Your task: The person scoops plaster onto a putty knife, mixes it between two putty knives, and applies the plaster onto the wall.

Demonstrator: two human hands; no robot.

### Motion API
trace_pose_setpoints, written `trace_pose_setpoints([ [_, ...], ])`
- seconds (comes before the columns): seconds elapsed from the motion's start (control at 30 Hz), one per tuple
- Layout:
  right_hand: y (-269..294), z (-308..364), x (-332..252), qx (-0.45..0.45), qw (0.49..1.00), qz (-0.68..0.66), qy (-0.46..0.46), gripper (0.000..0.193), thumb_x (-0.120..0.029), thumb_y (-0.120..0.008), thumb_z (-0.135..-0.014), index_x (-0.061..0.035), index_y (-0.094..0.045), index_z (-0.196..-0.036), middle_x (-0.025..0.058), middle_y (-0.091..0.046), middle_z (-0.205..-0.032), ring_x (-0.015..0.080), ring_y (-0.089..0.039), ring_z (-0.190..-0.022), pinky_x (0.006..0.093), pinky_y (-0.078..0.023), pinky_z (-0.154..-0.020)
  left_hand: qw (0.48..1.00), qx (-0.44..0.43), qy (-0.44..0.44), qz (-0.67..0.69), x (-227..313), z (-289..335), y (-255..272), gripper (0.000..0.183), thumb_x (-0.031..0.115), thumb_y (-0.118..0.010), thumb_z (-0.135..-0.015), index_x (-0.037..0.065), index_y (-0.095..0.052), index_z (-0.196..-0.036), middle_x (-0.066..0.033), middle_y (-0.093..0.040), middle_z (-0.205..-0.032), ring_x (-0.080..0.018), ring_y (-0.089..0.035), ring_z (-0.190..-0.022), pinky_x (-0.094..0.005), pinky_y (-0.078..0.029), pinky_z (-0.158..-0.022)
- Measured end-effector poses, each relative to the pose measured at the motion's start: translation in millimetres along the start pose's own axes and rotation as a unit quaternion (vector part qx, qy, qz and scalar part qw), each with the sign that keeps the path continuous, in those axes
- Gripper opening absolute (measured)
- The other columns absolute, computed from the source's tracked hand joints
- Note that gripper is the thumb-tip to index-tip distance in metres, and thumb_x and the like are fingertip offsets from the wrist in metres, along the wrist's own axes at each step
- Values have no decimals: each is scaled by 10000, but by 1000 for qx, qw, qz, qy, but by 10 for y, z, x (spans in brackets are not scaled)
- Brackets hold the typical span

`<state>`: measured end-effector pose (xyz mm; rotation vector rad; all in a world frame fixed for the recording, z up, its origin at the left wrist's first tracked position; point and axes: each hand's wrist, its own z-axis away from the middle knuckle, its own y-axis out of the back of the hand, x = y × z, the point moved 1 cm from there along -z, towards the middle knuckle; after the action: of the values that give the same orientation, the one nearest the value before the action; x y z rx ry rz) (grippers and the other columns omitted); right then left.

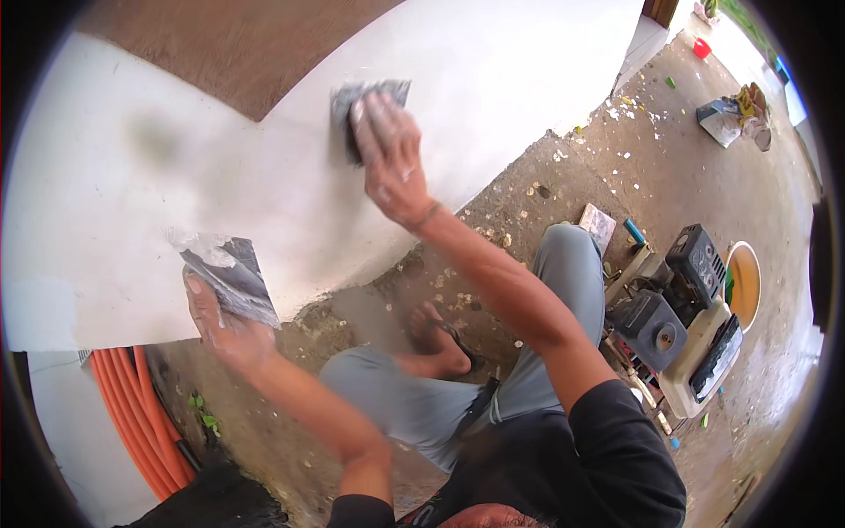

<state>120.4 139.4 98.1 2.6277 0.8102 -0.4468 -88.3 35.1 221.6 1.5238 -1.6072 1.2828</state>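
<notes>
My left hand (224, 327), smeared with white, grips a dark flat putty scraper (249, 286). A lump of white putty (209, 246) lies on that blade near its far edge. Higher up and to the right, my right hand (393, 158) is closed on a second putty scraper (341, 114), fingers pressed flat along its back. This blade appears to lie against the white wall (510, 97); my fingers cover much of it. Whitish residue coats both hands.
Orange hoses (132, 414) run at lower left. An engine-like machine (682, 326) stands right of my knee, beside a cream bucket (744, 286). A bag (722, 119) sits farther off. White flecks litter the concrete floor (563, 189). A brown panel (229, 48) meets the wall.
</notes>
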Motion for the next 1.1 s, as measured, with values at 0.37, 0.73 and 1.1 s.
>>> trace_pose_setpoints([
  [0.37, 338, -227, -82, 74, 959, -134, -240, 566, 156, -347, -825, 91, -354, -1387, 303, -458, -1258, 405, -435, -1200, 473, -390, -1032, 996, 83, 5, -13, 18, 42, -7, 445, 346, -602, -939, 26, -536, -1241, -73, -601, -1126, -123, -596, -939, -273, -529, -715],
  [0.73, 507, 70, -237, -49, 977, -183, -98, 555, 132, -410, -833, 45, -409, -1381, 241, -470, -1328, 377, -468, -1207, 462, -381, -1036, 997, 81, 5, -17, 28, 58, -50, 440, 315, -539, -978, -59, -524, -1210, -134, -561, -1159, -226, -563, -1041, -354, -476, -895],
  [1.1, 331, 154, -408, -79, 989, -126, -2, 578, 71, -482, -803, 44, -426, -1377, 243, -410, -1419, 397, -382, -1338, 500, -296, -1119, 1000, 7, 26, -13, -68, 12, -206, 421, 339, -577, -959, 0, -546, -1207, -96, -612, -1123, -158, -596, -980, -313, -521, -788],
])
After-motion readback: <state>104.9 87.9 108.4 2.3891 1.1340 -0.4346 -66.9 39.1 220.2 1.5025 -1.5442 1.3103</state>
